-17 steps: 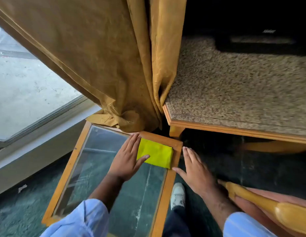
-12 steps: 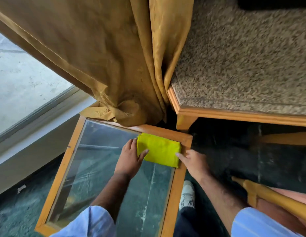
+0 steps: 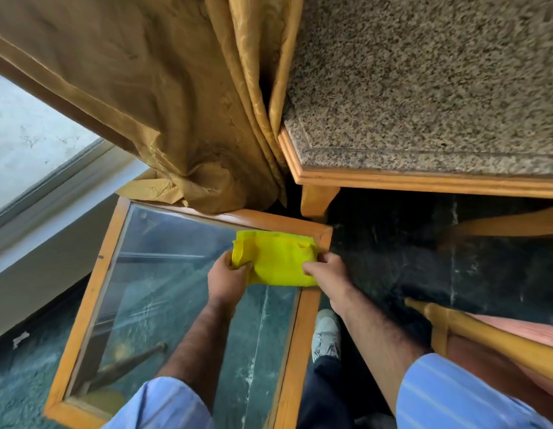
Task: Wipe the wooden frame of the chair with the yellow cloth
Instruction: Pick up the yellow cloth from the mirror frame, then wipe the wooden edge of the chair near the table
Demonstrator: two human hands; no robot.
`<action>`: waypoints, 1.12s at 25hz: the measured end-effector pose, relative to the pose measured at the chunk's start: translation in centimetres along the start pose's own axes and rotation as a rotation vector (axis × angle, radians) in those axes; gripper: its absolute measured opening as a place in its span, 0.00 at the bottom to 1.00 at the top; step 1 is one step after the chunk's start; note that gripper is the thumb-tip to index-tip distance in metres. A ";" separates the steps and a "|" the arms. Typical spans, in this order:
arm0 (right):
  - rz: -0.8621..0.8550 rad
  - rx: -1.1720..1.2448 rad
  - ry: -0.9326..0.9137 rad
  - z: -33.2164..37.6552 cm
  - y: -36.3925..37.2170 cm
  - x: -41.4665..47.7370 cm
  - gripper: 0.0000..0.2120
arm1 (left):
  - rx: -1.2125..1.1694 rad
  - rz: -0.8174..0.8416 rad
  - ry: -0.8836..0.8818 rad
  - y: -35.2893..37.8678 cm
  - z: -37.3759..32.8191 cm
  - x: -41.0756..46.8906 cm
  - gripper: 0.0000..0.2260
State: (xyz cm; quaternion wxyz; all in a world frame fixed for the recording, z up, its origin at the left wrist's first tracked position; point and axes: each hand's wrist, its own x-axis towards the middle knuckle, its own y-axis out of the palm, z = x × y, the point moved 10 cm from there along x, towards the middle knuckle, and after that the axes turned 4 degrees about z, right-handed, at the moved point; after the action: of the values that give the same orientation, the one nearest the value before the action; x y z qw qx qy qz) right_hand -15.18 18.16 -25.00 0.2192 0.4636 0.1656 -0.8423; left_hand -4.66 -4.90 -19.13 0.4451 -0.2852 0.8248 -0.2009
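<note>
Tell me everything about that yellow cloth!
The yellow cloth is bright, thin-looking fabric folded into a thick, slightly rumpled pad. It sits at the far right corner of the glass-topped table, overlapping its wooden edge. The left hand pinches its left end and the right hand grips its right side.

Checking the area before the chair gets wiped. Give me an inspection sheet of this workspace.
Surface: glass-topped side table with wooden frame; glass streaked.
Job's things: yellow cloth folded, at the table's far right corner; chair, wooden frame with pink seat, at lower right, untouched.
Clutter: white scrap on the floor at left.
Hands: left hand grips the cloth's left edge; right hand grips its right edge.
Cables: nothing seen.
Surroundings: gold curtain draping onto the table's far edge; granite-topped table behind; window at left; dark floor.
</note>
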 end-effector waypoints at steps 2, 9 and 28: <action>-0.018 -0.029 -0.076 1.9 -1.8 -2.5 0.13 | -0.137 -0.005 0.026 0.4 -0.4 -2.9 0.04; -0.136 -0.411 -0.282 7.6 -14.7 -13.4 0.09 | -0.451 0.135 0.142 5.2 -8.6 -15.5 0.07; -0.993 -0.480 -0.258 -9.0 -55.2 -37.0 0.19 | 0.710 0.440 0.797 36.8 -28.6 -41.9 0.31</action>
State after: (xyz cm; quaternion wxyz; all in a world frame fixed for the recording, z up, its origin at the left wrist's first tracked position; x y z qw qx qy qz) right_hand -20.09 77.34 6.13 -0.0855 0.1605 0.5227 -0.8329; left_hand -21.20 52.40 0.25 0.1999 0.1574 0.8507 -0.4600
